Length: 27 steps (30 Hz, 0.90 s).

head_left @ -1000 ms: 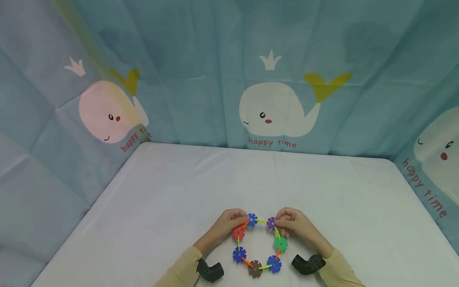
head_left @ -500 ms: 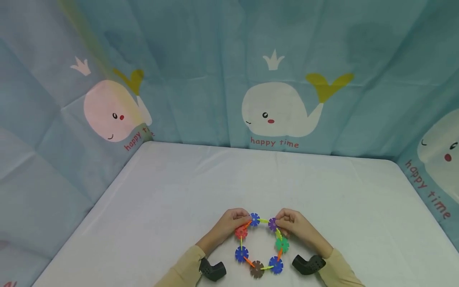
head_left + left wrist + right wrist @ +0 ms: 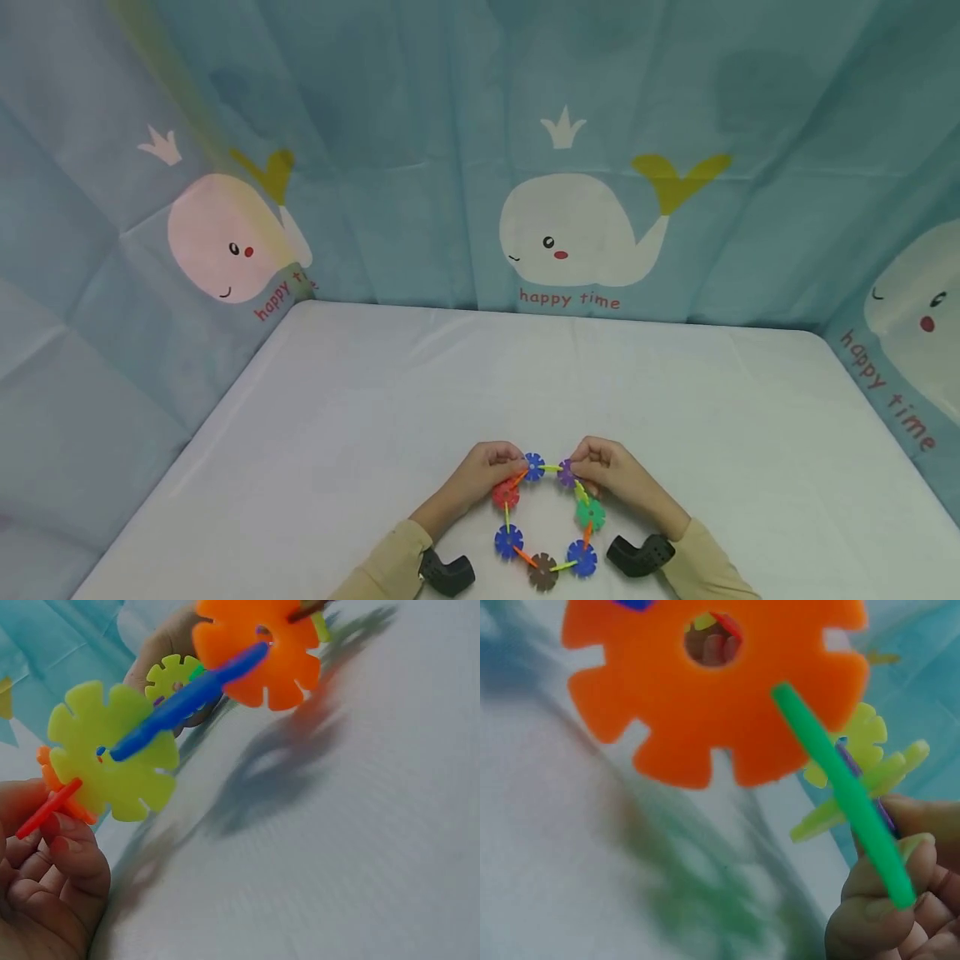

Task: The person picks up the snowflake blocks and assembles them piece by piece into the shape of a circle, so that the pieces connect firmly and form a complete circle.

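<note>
A closed ring of interlocked, notched plastic discs [image 3: 508, 542] is held over the white table, its colours including red, blue, purple, green, brown, orange and yellow-green. At the ring's far left, my left hand [image 3: 483, 475] pinches it between a red disc [image 3: 506, 495] and a blue disc [image 3: 534, 467]. Its fingertips meet at an orange disc and an edge-on red disc [image 3: 51, 808] in the left wrist view. My right hand [image 3: 609, 468] pinches the purple disc [image 3: 566, 473] at the far right. An edge-on green disc [image 3: 840, 787] partly covers those fingers in the right wrist view.
The white-covered table [image 3: 360, 392] reaches back to a blue curtain [image 3: 405, 167] printed with whales. Black curved wrist mounts, one on the left wrist [image 3: 447, 573] and one on the right [image 3: 640, 556], sit just outside the ring's near side.
Both hands keep their pinch on the ring. Ring and hands sit slightly lower in the head view, which has itself shifted a little; the hands look marginally closer together.
</note>
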Available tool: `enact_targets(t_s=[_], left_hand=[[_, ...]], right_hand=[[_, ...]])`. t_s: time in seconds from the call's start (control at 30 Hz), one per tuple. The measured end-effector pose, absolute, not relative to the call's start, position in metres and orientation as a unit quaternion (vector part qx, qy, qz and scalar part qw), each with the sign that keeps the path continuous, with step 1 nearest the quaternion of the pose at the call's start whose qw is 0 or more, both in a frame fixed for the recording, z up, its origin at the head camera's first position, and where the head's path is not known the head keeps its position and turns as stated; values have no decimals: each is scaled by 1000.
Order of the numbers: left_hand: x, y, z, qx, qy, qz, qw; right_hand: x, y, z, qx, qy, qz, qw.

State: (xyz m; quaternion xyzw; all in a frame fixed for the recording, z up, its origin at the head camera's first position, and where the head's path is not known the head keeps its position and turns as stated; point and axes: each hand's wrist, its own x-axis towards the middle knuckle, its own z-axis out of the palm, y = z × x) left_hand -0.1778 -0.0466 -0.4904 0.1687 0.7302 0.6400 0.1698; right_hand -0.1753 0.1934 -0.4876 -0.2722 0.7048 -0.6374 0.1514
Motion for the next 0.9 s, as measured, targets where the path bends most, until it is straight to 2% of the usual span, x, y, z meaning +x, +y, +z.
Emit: enact_targets(t_s=[0.2,0.5,0.67,0.77,0.9], left_hand=[[-176,-46,-494,160,744,629,159],[-181,-47,-496,149,726,653,156],[-181,-47,-493,91,649,733,181],[-183,-50,-491,61,586,785,189],[-184,-54,-491,57,599,781,168]], right_hand=[[-175,191,-490,-287,690,-644,164],[-175,192,-488,-253,696,-654,156],[-175,202,-488,-170,661,-710,174],[-175,205,-484,-83,652,-740,145],[-177,204,-482,18,666,-740,93]])
